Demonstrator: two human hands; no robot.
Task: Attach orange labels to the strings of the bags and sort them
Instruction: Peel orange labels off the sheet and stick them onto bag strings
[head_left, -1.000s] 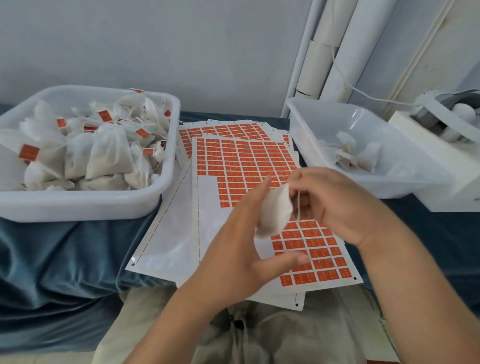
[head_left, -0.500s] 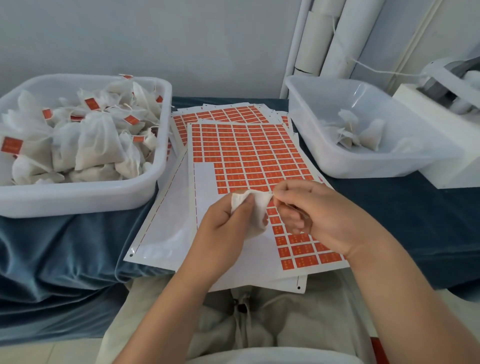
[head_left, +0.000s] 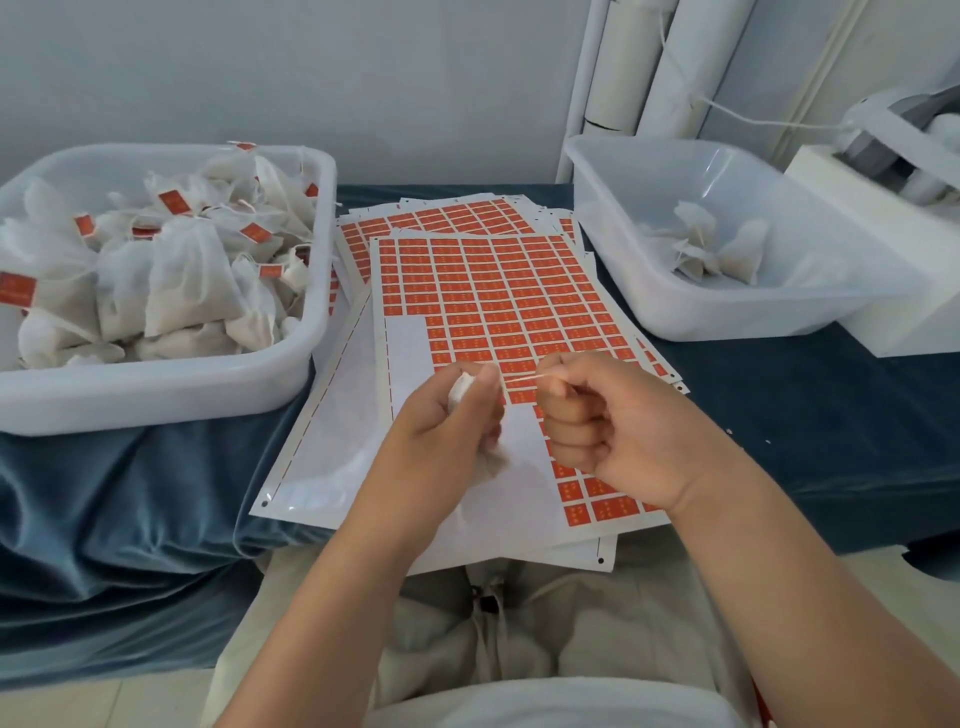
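My left hand (head_left: 441, 431) grips a small white bag (head_left: 461, 387), most of it hidden in the fist. My right hand (head_left: 618, 421) pinches the bag's thin string (head_left: 519, 378), which runs taut between the two hands. Both hands hover over the top sheet of orange labels (head_left: 498, 301), whose lower left part is bare white backing. The white tub on the left (head_left: 171, 384) is heaped with bags that carry orange labels. The clear tub on the right (head_left: 737, 317) holds a few unlabelled bags (head_left: 717, 249).
More label sheets (head_left: 447, 215) lie stacked under the top one on a blue cloth (head_left: 810, 426). A white machine (head_left: 883, 171) stands at the far right, with white pipes (head_left: 634, 57) against the wall behind. My lap is below the sheets.
My hands have drawn apart and pulled the string out straight from the bag. The bag has sunk deeper into my left fist.
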